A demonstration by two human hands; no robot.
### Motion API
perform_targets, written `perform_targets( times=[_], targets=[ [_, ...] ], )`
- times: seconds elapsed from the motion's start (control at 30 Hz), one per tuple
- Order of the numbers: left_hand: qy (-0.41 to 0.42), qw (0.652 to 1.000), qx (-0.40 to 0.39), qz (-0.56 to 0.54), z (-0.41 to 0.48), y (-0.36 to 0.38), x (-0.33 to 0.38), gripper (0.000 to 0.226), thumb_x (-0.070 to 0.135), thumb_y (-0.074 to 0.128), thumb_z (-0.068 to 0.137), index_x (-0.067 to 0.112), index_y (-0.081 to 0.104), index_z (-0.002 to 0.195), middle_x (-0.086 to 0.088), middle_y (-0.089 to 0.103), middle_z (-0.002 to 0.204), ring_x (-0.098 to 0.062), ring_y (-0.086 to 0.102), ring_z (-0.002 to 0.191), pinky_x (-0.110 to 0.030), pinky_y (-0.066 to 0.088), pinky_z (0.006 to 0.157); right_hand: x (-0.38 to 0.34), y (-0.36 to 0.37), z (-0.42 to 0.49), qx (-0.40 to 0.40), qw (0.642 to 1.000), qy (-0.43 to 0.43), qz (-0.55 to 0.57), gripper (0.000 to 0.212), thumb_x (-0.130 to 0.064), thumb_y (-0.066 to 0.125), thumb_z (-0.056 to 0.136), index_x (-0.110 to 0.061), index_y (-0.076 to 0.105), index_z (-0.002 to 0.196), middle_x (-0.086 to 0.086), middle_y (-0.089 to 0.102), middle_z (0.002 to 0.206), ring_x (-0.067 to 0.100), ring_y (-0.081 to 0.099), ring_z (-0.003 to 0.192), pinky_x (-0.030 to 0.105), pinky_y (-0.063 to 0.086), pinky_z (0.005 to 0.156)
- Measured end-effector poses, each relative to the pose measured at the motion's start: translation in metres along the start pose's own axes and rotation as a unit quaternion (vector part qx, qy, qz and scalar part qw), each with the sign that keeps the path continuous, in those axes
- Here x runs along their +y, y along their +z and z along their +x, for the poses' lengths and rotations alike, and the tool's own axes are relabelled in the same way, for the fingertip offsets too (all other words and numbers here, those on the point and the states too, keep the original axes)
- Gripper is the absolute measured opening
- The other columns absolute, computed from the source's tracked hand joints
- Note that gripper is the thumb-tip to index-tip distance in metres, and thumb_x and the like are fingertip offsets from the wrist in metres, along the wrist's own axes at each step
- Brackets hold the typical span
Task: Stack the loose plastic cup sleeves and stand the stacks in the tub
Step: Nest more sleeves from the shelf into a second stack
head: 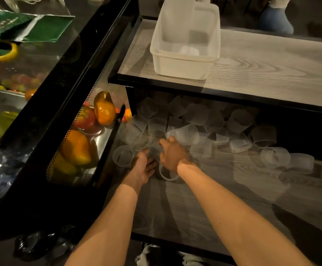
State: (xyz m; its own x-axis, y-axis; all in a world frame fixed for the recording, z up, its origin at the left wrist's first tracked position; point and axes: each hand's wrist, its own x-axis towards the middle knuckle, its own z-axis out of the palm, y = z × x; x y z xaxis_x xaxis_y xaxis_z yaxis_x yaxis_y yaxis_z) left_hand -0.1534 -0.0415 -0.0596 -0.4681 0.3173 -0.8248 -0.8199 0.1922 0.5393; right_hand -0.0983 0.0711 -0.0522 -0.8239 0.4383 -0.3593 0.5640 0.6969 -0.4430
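We record the right hand (172, 154) clasping a sleeve (168, 179) at frame centre, the left hand (142, 167) alongside with its hold unclear; the tub (181, 68) stands straight up-frame and the loose sleeves (239, 120) lie nearer the right hand.

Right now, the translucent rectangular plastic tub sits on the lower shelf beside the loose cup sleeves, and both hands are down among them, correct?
Not quite. The head view shows the translucent rectangular plastic tub on the upper wood-grain shelf, not the lower. The left hand and right hand are indeed among the loose clear ribbed plastic cup sleeves.
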Motion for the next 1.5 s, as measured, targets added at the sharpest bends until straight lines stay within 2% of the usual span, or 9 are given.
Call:
perform_targets(
  times=[0.07,0.2,0.3,0.43,0.63,0.8,1.1,1.27,1.5],
  targets=[
    [-0.002,1.0,0.006,0.011,-0.002,0.001,0.001,0.041,0.036,0.046,0.104,0.015,0.052,0.139,-0.008,0.055,0.144,-0.028,0.05,0.133,-0.043,0.032,0.115,0.0,0.001,0.001,0.012,1.0,0.005,0.01,0.037,-0.014,0.053,0.095,-0.019,0.053,0.132,0.008,0.043,0.134,0.031,0.059,0.108,0.042,0.052,0.095],
    [0.016,1.0,0.017,0.014,-0.004,0.003,0.002,0.021,0.03,0.047,0.104,0.019,0.058,0.119,-0.005,0.058,0.137,-0.025,0.053,0.128,-0.043,0.034,0.114,-0.001,-0.004,0.001,0.038,0.999,0.001,0.015,0.042,-0.013,0.049,0.098,-0.016,0.051,0.14,0.013,0.05,0.135,0.03,0.06,0.112,0.037,0.052,0.094],
    [0.061,0.997,0.054,0.0,-0.004,0.007,0.004,0.03,0.03,0.052,0.102,0.019,0.058,0.129,-0.007,0.063,0.13,-0.025,0.058,0.122,-0.044,0.041,0.113,-0.006,-0.012,-0.002,0.055,0.996,0.008,0.076,0.043,-0.017,0.047,0.1,-0.021,0.051,0.143,0.009,0.05,0.14,0.026,0.058,0.119,0.035,0.049,0.101],
    [0.148,0.986,0.069,-0.01,-0.012,0.005,0.013,0.022,0.028,0.059,0.1,0.019,0.061,0.12,-0.007,0.069,0.115,-0.024,0.067,0.106,-0.038,0.055,0.095,-0.008,-0.031,-0.011,0.122,0.974,0.042,0.184,0.03,-0.029,0.055,0.099,-0.029,0.06,0.128,-0.002,0.056,0.129,0.019,0.06,0.11,0.033,0.051,0.095],
    [0.207,0.959,-0.027,0.19,-0.032,-0.003,0.014,0.019,0.024,0.06,0.1,0.01,0.065,0.11,-0.003,0.066,0.081,-0.009,0.063,0.059,-0.024,0.041,0.054,0.031,-0.053,-0.043,-0.019,0.935,0.098,0.341,0.012,-0.014,0.059,0.094,-0.017,0.058,0.106,0.008,0.072,0.1,0.02,0.077,0.077,0.038,0.063,0.08],
    [0.212,0.938,-0.06,0.266,-0.038,-0.001,0.004,0.016,0.017,0.06,0.1,0.005,0.067,0.108,-0.004,0.065,0.082,-0.011,0.058,0.067,-0.011,0.043,0.046,0.048,-0.038,-0.056,-0.075,0.934,0.14,0.322,0.017,-0.005,0.06,0.091,-0.014,0.056,0.104,0.015,0.071,0.102,0.023,0.077,0.08,0.043,0.063,0.081],
    [0.207,0.925,-0.041,0.316,-0.031,-0.002,0.002,0.016,0.017,0.065,0.096,0.003,0.068,0.104,-0.004,0.065,0.085,-0.013,0.059,0.071,-0.012,0.047,0.053,0.047,-0.039,-0.062,-0.104,0.981,0.103,0.124,0.029,-0.017,0.072,0.078,-0.027,0.05,0.094,0.002,0.067,0.101,0.021,0.065,0.095,0.034,0.054,0.075],
    [0.202,0.912,-0.041,0.354,-0.028,0.0,0.003,0.018,0.017,0.067,0.095,0.001,0.068,0.104,-0.004,0.067,0.084,-0.012,0.062,0.073,-0.012,0.048,0.054,0.051,-0.042,-0.063,-0.116,0.981,0.108,0.115,0.025,-0.016,0.069,0.075,-0.018,0.058,0.098,0.005,0.072,0.094,0.023,0.067,0.091,0.037,0.057,0.078],
    [0.184,0.916,-0.009,0.357,-0.015,0.007,0.004,0.032,0.023,0.077,0.084,0.02,0.064,0.112,0.0,0.067,0.107,-0.015,0.064,0.1,-0.028,0.052,0.088,0.064,-0.036,-0.056,-0.053,0.966,0.171,0.187,0.024,-0.043,0.07,0.087,-0.023,0.06,0.097,0.0,0.066,0.099,0.02,0.064,0.092,0.031,0.053,0.075]
  ],
)
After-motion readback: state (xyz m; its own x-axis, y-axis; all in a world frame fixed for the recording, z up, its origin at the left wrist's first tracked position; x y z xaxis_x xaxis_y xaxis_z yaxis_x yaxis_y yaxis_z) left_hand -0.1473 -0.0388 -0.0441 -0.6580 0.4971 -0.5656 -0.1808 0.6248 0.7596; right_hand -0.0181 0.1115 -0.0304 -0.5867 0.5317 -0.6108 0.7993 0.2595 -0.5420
